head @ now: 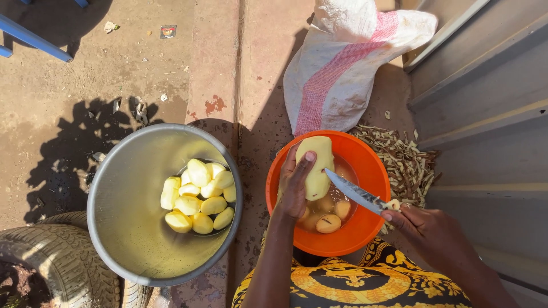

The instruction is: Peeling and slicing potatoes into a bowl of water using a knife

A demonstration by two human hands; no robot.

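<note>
My left hand (294, 185) grips a large peeled pale-yellow potato (317, 165) upright over an orange plastic bowl (368, 171). My right hand (419, 219) holds a knife (357, 193) by its handle, the blade's tip touching the potato's right side. The orange bowl holds murky water and several unpeeled brownish potatoes (329, 222). To the left stands a big metal basin (123, 217) with several peeled yellow potatoes (198, 197) lying in it.
A white sack with a pink stripe (342, 63) lies behind the orange bowl. A heap of peelings (405, 162) lies beside a corrugated metal wall (491, 114) on the right. A tyre (57, 265) lies at lower left. Blue metal legs (31, 37) stand at top left.
</note>
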